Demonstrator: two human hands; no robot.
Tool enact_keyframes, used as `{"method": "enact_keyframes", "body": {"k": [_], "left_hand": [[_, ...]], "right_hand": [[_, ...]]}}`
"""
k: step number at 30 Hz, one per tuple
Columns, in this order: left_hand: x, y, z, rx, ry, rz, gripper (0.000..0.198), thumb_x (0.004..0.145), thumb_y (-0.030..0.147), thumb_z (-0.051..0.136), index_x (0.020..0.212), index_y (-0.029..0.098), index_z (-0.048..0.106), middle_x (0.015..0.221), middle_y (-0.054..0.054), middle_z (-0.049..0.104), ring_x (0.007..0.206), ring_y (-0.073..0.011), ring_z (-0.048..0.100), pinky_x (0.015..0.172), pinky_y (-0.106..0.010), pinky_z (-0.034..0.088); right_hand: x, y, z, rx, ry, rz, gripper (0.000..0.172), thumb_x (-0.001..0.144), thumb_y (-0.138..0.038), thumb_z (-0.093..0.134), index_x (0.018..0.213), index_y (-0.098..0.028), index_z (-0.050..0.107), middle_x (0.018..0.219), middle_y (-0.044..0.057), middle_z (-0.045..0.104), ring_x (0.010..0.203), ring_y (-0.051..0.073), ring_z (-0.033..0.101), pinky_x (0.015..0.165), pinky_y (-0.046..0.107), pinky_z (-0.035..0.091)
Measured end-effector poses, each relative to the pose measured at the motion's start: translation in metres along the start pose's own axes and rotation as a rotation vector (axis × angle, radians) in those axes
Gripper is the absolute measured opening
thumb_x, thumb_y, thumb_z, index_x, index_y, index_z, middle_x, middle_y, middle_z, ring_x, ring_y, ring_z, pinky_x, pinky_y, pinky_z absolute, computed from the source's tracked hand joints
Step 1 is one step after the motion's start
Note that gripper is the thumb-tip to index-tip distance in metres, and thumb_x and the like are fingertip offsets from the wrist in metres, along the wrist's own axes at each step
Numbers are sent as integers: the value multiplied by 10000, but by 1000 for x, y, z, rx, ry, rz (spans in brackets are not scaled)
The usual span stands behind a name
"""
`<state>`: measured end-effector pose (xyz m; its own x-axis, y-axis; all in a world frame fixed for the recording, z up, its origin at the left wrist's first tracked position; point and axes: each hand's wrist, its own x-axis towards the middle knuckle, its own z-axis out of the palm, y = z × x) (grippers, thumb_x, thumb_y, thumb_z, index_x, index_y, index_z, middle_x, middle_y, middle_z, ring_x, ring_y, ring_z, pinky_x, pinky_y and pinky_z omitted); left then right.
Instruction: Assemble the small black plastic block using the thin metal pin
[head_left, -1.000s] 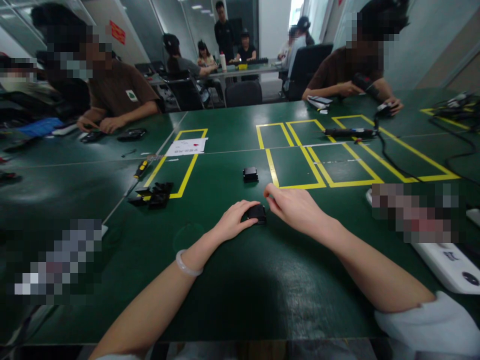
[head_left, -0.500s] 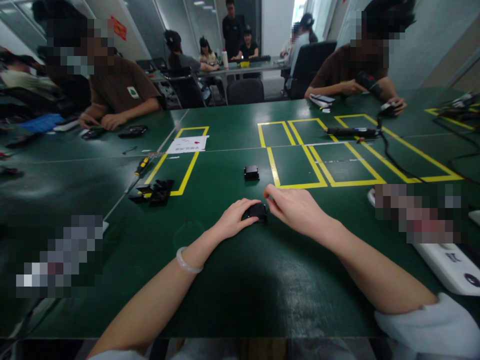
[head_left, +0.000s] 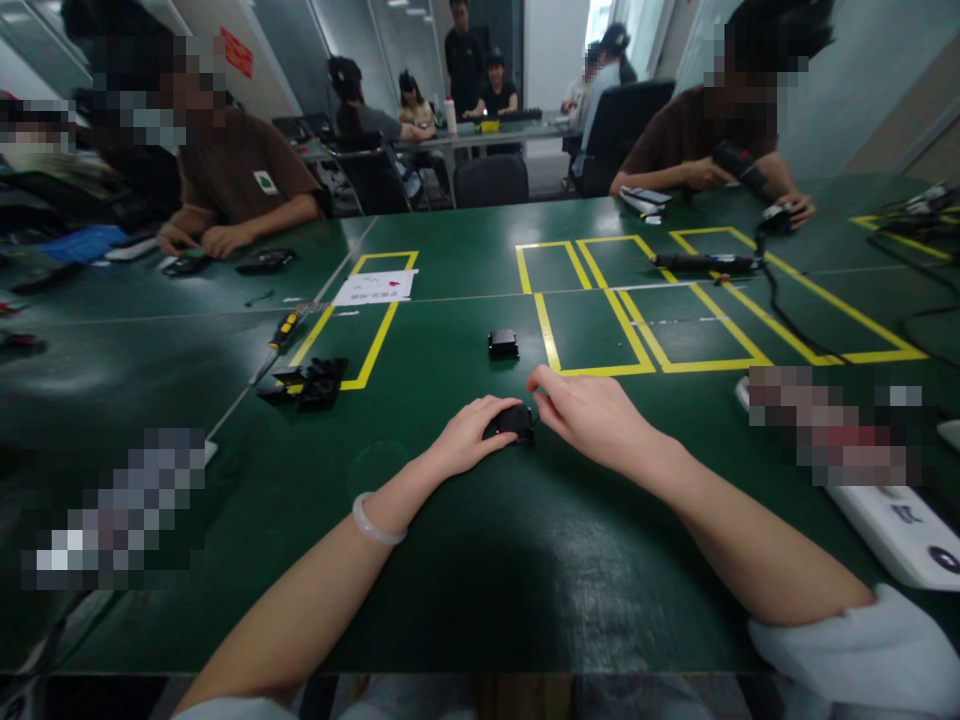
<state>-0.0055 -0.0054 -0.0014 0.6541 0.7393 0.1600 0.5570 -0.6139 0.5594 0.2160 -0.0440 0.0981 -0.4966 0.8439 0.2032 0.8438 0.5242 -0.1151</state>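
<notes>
Little has changed over the last second: both my hands keep their places, and the small black box [head_left: 513,424] stays under my left hand [head_left: 472,437]. I judge from this that the work is at a steadying stage, one hand bracing the box while the other attends to its end.

My left hand is closed on the box, thumb along the side nearest me and fingers over the top and far side. The box sits within that grip, down on the green table [head_left: 420,620], with its right end sticking out past my fingers. My right hand [head_left: 592,415] is just beside that end, thumb and forefinger curled close to each other; I cannot tell whether they touch the box or pinch something tiny.

Straight beyond my grip, near it but apart, a second black box [head_left: 503,345] stands alone. Beyond my right hand run the rectangles of yellow tape [head_left: 604,371]. Off to the left of my grip is a cluster of black parts [head_left: 319,385], with a yellow-and-black screwdriver [head_left: 283,331] and a sheet of paper [head_left: 376,287] past it. Farthest out, beyond and to the right, lies a long black tool [head_left: 707,263], near a co-worker's hand [head_left: 795,212].
</notes>
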Motion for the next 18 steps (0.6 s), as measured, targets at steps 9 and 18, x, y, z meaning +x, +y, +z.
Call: {"method": "enact_keyframes", "body": {"k": [9,18], "left_hand": [[0,0,-1,0,2,2,458,959,451,536,1361,241,467,1223,-68,582,1106,-242,548,974,-384,435],[0,2,0,2,6,-5,440,951,451,551,1324,224,493,1189,-71,595,1084,-244,556,946,-378,444]], "right_hand": [[2,0,0,-42,-36,16,272,999,-322,326,1048,-193,560,776,42,709,630,165,621,540,266,198],[1,0,-1,-23,-29,8,327,1007,-399,311,1007,-194,566,761,39,703,631,161,613,539,266,197]]}}
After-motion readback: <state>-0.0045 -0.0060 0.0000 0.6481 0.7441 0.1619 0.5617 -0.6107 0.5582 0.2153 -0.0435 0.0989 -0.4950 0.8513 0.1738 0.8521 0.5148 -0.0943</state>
